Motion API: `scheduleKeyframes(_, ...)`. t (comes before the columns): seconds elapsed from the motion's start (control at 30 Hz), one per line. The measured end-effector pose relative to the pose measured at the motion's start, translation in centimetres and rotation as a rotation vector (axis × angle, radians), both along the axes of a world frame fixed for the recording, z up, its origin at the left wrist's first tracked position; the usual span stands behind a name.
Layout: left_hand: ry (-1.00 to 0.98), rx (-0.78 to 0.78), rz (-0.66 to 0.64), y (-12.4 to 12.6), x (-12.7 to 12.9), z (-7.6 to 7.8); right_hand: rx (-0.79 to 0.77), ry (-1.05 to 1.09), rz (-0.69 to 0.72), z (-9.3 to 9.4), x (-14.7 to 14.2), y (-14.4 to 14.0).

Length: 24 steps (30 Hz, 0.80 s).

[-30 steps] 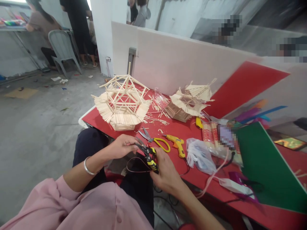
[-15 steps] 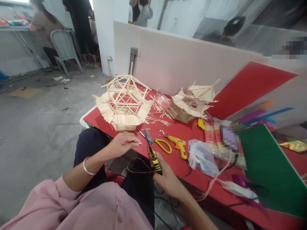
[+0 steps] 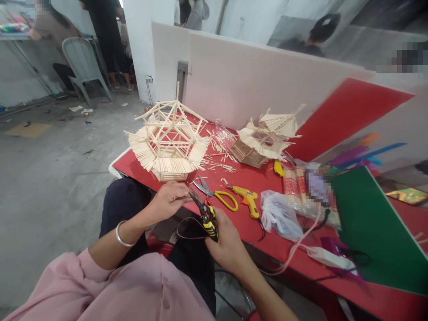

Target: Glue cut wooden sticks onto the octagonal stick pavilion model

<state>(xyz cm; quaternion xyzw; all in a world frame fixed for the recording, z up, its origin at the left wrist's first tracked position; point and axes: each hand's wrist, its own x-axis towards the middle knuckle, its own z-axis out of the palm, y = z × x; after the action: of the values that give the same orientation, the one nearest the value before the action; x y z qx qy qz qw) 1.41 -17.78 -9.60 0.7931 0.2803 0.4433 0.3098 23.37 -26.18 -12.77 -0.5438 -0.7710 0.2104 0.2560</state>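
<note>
My right hand (image 3: 227,236) grips black-and-yellow handled pliers (image 3: 206,218), their dark jaws pointing up and left. Closed in a pinch, my left hand (image 3: 172,198) is at the tips of those jaws. A short wooden stick is between its fingers, mostly hidden now. Just beyond the left hand stands a many-sided model pavilion (image 3: 174,169) of thin wooden sticks, with an open roof frame. Yellow-handled scissors (image 3: 214,194) lie on the red table (image 3: 214,209), near the pliers. To their right lies a yellow glue gun (image 3: 247,199).
A second stick model (image 3: 264,142) stands farther back among loose sticks (image 3: 217,165). On the right are a plastic bag (image 3: 279,216), packs of sticks (image 3: 294,185) and a green board (image 3: 371,232). A pale panel (image 3: 254,84) rises behind the table. Other people are in the background.
The pliers have tilted left, and their jaws have come up to my left hand's fingertips. The stick end that showed there is now hidden. The whole view has shifted slightly.
</note>
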Motion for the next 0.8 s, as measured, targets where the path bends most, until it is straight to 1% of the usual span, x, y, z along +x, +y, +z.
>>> scheduleKeyframes(0.13,0.047,-0.006,0.043,-0.4,0.1,0.1,-0.088,0.028,-0.043,0.5,-0.1,-0.3)
scheduleKeyframes(0.2,0.064,-0.006,0.053,-0.6,0.2,0.2,-0.116,0.076,-0.061,1.1,0.5,1.0)
scheduleKeyframes(0.27,0.085,0.023,0.051,-0.7,0.5,0.6,-0.122,0.071,-0.145,1.9,1.6,4.0)
scheduleKeyframes(0.3,0.093,0.052,0.049,-0.7,0.6,0.9,-0.133,0.011,-0.215,2.2,2.2,6.1)
scheduleKeyframes(0.37,0.097,0.121,0.053,-0.6,0.9,2.1,-0.204,-0.246,-0.361,2.6,3.2,10.9)
scheduleKeyframes(0.43,0.107,0.170,0.086,-0.2,0.9,3.9,-0.230,-0.323,-0.435,2.5,3.7,15.6)
scheduleKeyframes(0.47,0.114,0.166,0.110,0.1,0.8,5.1,-0.231,-0.347,-0.459,2.4,3.7,17.5)
scheduleKeyframes(0.53,0.120,0.097,0.142,1.0,0.2,7.5,-0.205,-0.364,-0.476,2.2,3.4,20.0)
scheduleKeyframes(0.57,0.115,0.048,0.139,1.7,-0.2,8.8,-0.178,-0.367,-0.476,2.2,3.2,20.6)
scheduleKeyframes(0.63,0.130,-0.007,0.066,3.2,-1.3,11.2,-0.105,-0.348,-0.460,2.5,2.7,20.3)
scheduleKeyframes(0.7,0.149,0.029,0.024,5.2,-2.3,13.2,-0.030,-0.299,-0.426,3.4,2.1,18.5)
scheduleKeyframes(0.8,0.253,0.043,0.010,8.1,-3.1,15.1,0.072,-0.100,-0.368,5.5,0.0,14.3)
